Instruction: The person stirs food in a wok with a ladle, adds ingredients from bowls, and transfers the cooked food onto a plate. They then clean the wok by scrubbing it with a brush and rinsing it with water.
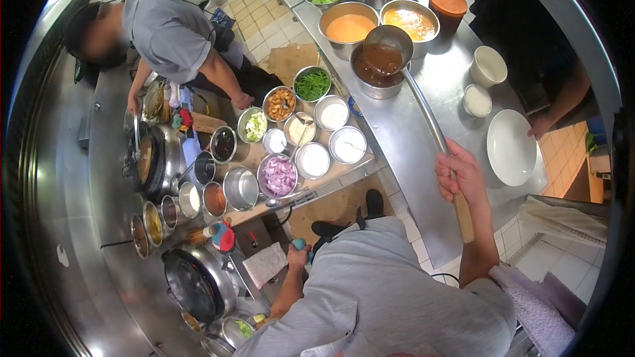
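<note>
Ladle [389, 43] hangs over the far sauce pot [380, 93], right hand [458, 175] closed around it; left hand [296, 258] clutches a teal item [299, 244].

You had the onion bowl [277, 176] at the wooden bench's [334, 170] near edge, green beans [312, 84] toward its far edge, co-worker [169, 36] beyond.

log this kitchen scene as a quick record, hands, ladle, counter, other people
right hand: grips the ladle
ladle bowl: over the pot of brown sauce
left hand: at a teal item, grip unclear
steel counter: also holds the white oval plate
beside it: bowls, one of chopped purple onion
others: co-worker near a wok; another person's hand at the plate's edge
</note>
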`<action>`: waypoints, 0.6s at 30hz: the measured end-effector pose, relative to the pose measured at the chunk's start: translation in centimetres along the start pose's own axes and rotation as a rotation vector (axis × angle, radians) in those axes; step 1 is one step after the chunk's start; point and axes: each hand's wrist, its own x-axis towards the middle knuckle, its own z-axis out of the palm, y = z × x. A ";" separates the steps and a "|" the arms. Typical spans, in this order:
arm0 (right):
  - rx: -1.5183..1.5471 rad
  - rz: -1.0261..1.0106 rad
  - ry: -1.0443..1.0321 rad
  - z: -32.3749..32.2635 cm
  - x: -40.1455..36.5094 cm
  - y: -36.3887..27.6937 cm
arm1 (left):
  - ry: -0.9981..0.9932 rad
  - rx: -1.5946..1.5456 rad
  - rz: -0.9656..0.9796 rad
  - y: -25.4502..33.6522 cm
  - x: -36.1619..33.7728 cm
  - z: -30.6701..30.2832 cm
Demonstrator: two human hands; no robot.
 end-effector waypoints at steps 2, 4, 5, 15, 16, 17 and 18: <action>0.008 0.007 -0.011 -0.3 0.1 0.1 | -0.002 0.016 0.050 1.2 -0.7 -0.3; 0.022 0.010 -0.024 -0.6 0.3 0.3 | -0.024 0.018 0.114 5.1 -2.6 -1.8; 0.032 0.009 -0.032 -0.7 0.4 0.4 | -0.058 0.013 0.150 7.0 -3.4 -2.4; 0.052 -0.023 -0.031 -1.3 0.4 1.0 | -0.316 -0.056 0.670 25.7 -6.4 -2.2; 0.055 -0.021 -0.035 -1.4 0.3 1.0 | -0.370 -0.049 0.719 28.4 -7.5 -2.3; 0.057 -0.020 -0.040 -1.4 0.3 1.0 | -0.375 -0.023 0.822 30.3 -8.0 -1.5; 0.057 -0.021 -0.045 -1.5 0.4 1.0 | -0.378 0.001 0.927 32.1 -8.4 -0.5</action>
